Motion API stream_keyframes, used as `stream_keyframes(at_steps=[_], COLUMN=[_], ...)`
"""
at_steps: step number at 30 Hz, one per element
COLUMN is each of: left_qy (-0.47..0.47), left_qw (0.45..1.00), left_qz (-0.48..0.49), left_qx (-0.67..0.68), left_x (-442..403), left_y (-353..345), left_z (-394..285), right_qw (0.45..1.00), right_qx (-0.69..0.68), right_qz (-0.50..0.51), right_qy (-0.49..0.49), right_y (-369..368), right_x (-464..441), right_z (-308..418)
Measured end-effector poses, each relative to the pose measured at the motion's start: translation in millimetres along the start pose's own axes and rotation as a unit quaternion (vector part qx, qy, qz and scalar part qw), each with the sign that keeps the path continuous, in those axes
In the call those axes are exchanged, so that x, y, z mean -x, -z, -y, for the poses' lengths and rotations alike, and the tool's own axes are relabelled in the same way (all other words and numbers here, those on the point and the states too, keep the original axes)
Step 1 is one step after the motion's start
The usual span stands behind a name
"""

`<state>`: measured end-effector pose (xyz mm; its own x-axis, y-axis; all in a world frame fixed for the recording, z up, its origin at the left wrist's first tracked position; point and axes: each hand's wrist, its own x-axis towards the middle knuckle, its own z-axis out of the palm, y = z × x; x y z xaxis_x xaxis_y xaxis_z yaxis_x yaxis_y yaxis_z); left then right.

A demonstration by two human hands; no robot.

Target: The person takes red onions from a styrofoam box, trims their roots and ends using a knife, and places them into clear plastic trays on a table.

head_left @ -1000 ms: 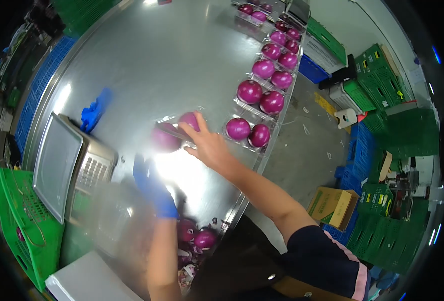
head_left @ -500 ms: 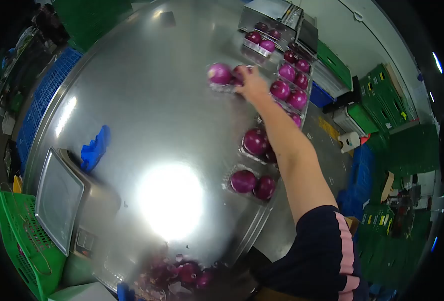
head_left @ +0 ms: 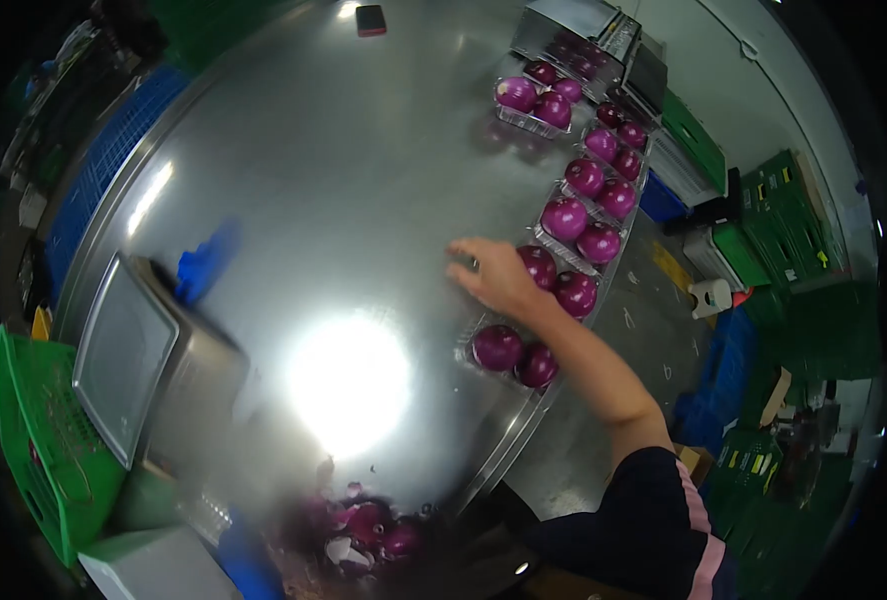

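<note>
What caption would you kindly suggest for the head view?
Bare right hand above a metal table, near rows of purple onions.

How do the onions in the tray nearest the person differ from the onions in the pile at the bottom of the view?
The tray onions sit in a clear plastic tray; the pile onions lie loose among peel scraps. The tray onions are a pair, side by side; the pile onions are jumbled. The tray onions look smooth and tidy, while the pile onions are partly blurred. Both are purple and round.
</note>
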<state>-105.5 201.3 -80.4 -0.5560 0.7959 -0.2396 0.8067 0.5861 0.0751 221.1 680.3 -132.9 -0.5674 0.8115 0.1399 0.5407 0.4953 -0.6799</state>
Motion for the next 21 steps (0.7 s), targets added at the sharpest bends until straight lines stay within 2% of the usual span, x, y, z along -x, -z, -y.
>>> stream_keyframes(at_steps=[1,2,3,4,5,6,8,9,10,11,12,16,19,21], left_qy=[-0.116,-0.089,-0.110,-0.108,-0.109,-0.107,-0.071,-0.099,-0.106,-0.060,-0.069,-0.091,-0.078,-0.060], left_qw=[0.990,0.995,0.989,0.989,0.980,0.987,0.978,0.984,0.986,0.972,0.972,0.970,0.962,0.952], left_qz=[-0.069,-0.032,-0.093,-0.091,-0.131,-0.109,-0.108,-0.107,-0.127,-0.073,-0.086,-0.143,-0.198,-0.207], left_qx=[-0.024,-0.019,0.027,0.039,0.100,0.051,0.162,0.103,0.034,0.215,0.206,0.176,0.173,0.217], left_x=[-1.5,-7.2,-4.4,-4.3,-6.3,-7.3,-5.9,-9.3,-10.1,-7.7,-7.1,-5.2,-6.5,-11.7], left_y=[-23.2,4.1,1.7,15.0,13.5,21.8,30.3,27.0,23.9,30.6,30.8,23.5,10.7,-1.5], left_z=[33.0,7.3,12.4,5.8,8.9,4.1,0.5,6.3,6.3,2.5,3.3,-8.4,-1.5,8.5], right_qw=[1.000,0.998,0.996,0.993,0.989,0.984,0.985,0.985,0.980,0.975,0.970,0.964,0.966,0.964], right_qx=[-0.008,-0.017,-0.026,-0.036,-0.050,-0.065,-0.078,-0.085,-0.096,-0.102,-0.105,-0.153,-0.166,-0.161], right_qz=[0.024,0.051,0.084,0.105,0.131,0.159,0.154,0.149,0.175,0.197,0.214,0.218,0.176,0.172], right_qy=[-0.011,-0.023,-0.033,-0.042,-0.048,-0.054,-0.003,0.020,0.002,-0.017,-0.038,-0.022,0.096,0.123], right_y=[-4.2,-8.5,-14.4,-20.0,-25.7,-32.6,-42.4,-48.0,-50.4,-47.4,-44.0,-45.4,-51.2,-50.1], right_x=[12.7,26.3,40.2,51.2,64.3,78.2,100.1,110.2,118.9,124.5,127.7,139.0,141.2,138.1], right_z=[15.3,31.9,47.2,58.1,66.7,75.6,91.2,101.8,116.4,130.4,143.2,181.9,208.9,234.8])
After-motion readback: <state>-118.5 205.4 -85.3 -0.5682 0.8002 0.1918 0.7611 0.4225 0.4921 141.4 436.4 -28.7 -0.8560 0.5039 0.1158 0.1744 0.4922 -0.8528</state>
